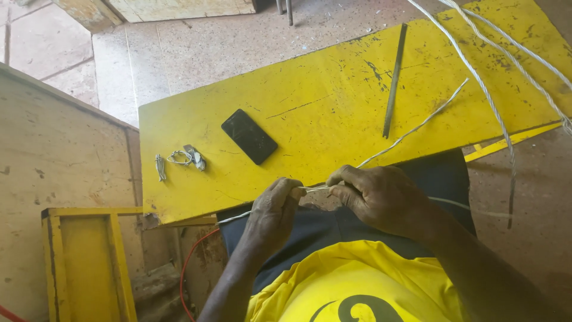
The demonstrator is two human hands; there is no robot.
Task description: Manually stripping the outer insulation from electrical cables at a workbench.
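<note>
A thin twisted white wire (411, 131) runs from the upper right across the yellow board (310, 113) down to my lap. My left hand (273, 209) pinches the wire between thumb and fingers at the board's near edge. My right hand (375, 194) grips the same wire a short way to the right, fingers curled over it. A short stretch of wire is taut between both hands. More of the wire trails left past my left hand over my dark trousers.
On the board lie a black phone (249, 136), a long dark metal rod (394, 77) and small wire pieces with a metal clip (179, 160) near the left end. Other white twisted strands (488, 89) hang at the right. A yellow frame (89, 262) stands lower left.
</note>
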